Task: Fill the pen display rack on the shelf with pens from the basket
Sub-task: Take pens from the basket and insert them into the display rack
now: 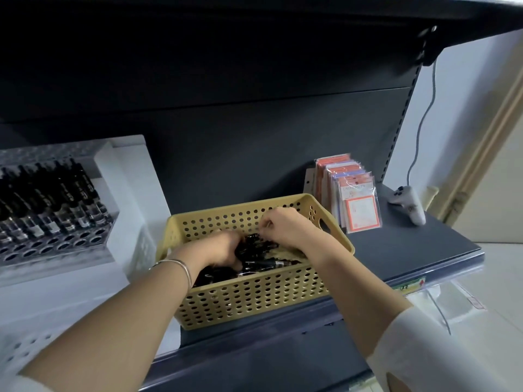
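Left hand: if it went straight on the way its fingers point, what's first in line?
The black pens in the basket; the left hand seems to grip some. Past them, probably the right hand; depth unclear.

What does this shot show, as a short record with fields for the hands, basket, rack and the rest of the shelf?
left hand: in the basket, gripping a bunch of pens
right hand: over the basket, fingers curled; hold unclear
basket: yellow, perforated, on the shelf, loose pens inside
rack: clear, left of basket; racked pens in back rows, front holes empty
other: packets and a white controller, right of basket
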`<state>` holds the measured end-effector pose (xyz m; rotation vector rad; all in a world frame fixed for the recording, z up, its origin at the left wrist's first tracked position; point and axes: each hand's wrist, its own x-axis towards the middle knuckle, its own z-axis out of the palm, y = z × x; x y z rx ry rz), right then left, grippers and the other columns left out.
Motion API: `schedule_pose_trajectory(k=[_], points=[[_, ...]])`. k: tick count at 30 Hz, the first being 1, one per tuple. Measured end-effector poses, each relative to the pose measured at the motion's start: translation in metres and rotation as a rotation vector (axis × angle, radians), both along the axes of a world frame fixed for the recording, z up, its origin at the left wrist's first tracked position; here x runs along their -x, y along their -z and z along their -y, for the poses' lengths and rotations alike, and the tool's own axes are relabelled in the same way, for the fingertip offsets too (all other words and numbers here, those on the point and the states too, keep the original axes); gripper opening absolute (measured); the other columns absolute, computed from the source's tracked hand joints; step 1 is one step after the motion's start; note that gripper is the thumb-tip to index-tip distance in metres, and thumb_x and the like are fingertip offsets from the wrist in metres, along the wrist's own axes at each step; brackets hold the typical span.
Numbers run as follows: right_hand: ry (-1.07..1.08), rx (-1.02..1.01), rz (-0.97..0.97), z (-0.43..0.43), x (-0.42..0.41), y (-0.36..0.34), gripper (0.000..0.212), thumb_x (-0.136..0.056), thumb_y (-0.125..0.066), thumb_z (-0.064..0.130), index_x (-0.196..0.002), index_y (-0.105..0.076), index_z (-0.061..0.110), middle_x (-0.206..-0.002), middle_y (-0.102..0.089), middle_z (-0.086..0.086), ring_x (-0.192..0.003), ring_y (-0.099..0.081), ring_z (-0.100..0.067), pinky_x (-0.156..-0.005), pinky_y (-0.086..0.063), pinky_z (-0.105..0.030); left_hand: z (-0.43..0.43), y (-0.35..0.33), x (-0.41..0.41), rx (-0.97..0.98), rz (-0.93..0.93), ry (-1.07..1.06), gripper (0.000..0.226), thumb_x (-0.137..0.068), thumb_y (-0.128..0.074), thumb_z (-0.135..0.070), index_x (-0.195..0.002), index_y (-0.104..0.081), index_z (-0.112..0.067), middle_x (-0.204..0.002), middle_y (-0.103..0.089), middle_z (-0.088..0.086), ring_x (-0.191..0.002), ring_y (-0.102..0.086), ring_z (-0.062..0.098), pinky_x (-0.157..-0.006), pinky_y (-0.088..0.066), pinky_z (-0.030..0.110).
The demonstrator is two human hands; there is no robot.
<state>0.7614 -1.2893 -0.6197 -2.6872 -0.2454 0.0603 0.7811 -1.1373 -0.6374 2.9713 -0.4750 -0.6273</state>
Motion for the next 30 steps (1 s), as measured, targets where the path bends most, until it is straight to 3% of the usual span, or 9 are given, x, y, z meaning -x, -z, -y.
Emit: schedule_pose_trajectory(k=[7,12,15,18,20,22,25,30], points=[[0.174,-0.068,0.167,0.0,0.002,-0.002,0.021,-0.091,-0.048,0.017,-0.094,-0.069,0.017,-0.088,-0.068,-0.003,-0.078,-0.064,-0.024,-0.069,-0.056,-0.035,-0.009,-0.004,0.002,0.23,0.028,-0.034,0.042,-0.094,-0.05,-0.033,-0.131,-0.046,-0.013,-0.127,-0.057,0.008,-0.113,-0.055,0.024,-0.096,-0.042,0.032],[0.2,-0.147,0.181,0.002,0.002,-0.002,0.023,-0.093,-0.046,0.018,-0.092,-0.068,0.014,-0.085,-0.068,-0.005,-0.077,-0.064,-0.026,-0.07,-0.055,-0.037,-0.01,-0.006,0.004,0.286,0.193,-0.074,0.05,-0.093,-0.051,-0.034,-0.14,-0.039,-0.021,-0.135,-0.053,0.009,-0.118,-0.054,0.026,-0.096,-0.045,0.036],[0.291,-0.32,0.179,0.006,0.0,-0.004,0.031,-0.098,-0.04,0.027,-0.098,-0.063,0.007,-0.091,-0.069,-0.01,-0.081,-0.064,-0.028,-0.075,-0.054,-0.041,-0.011,-0.013,0.005,0.419,0.328,-0.121,0.037,-0.092,-0.051,-0.037,-0.125,-0.052,-0.021,-0.115,-0.064,0.004,-0.099,-0.061,0.023,-0.083,-0.05,0.038],[0.331,-0.453,0.108,0.007,0.002,-0.007,0.035,-0.099,-0.039,0.03,-0.106,-0.06,0.002,-0.097,-0.069,-0.014,-0.085,-0.066,-0.028,-0.08,-0.055,-0.046,-0.006,-0.025,0.01,0.605,0.343,-0.198,0.031,-0.094,-0.051,-0.031,-0.119,-0.054,-0.014,-0.095,-0.062,-0.003,-0.083,-0.058,0.015,-0.068,-0.043,0.027],[0.289,-0.558,0.034,0.005,0.008,-0.012,0.032,-0.099,-0.043,0.03,-0.114,-0.058,0.006,-0.095,-0.069,-0.011,-0.079,-0.066,-0.021,-0.075,-0.057,-0.038,-0.001,-0.033,0.018,0.685,0.332,-0.219,0.035,-0.094,-0.051,-0.029,-0.125,-0.052,-0.012,-0.103,-0.061,-0.004,-0.094,-0.057,0.014,-0.077,-0.039,0.023],[0.268,-0.814,-0.036,0.002,0.016,-0.017,0.029,-0.098,-0.048,0.025,-0.116,-0.058,0.005,-0.084,-0.066,-0.007,-0.066,-0.061,-0.014,-0.062,-0.052,-0.028,0.003,-0.039,0.025,0.728,0.318,-0.217,0.037,-0.094,-0.052,-0.029,-0.127,-0.051,-0.012,-0.109,-0.062,-0.003,-0.104,-0.059,0.018,-0.083,-0.039,0.024],[0.231,-1.231,-0.131,-0.002,0.031,-0.029,0.019,-0.094,-0.056,0.015,-0.105,-0.062,0.0,-0.073,-0.059,-0.004,-0.056,-0.053,-0.008,-0.053,-0.046,-0.02,0.006,-0.051,0.035,0.797,0.303,-0.242,0.037,-0.092,-0.055,-0.029,-0.126,-0.053,-0.013,-0.1,-0.063,-0.003,-0.092,-0.06,0.015,-0.081,-0.042,0.025],[0.185,-1.249,-0.129,-0.018,0.048,-0.044,0.013,-0.094,-0.055,0.013,-0.094,-0.062,0.002,-0.072,-0.057,-0.003,-0.059,-0.054,-0.009,-0.055,-0.048,-0.02,0.003,-0.071,0.052,0.851,0.361,-0.238,0.035,-0.092,-0.056,-0.029,-0.123,-0.055,-0.013,-0.099,-0.061,-0.004,-0.086,-0.055,0.01,-0.075,-0.039,0.022]])
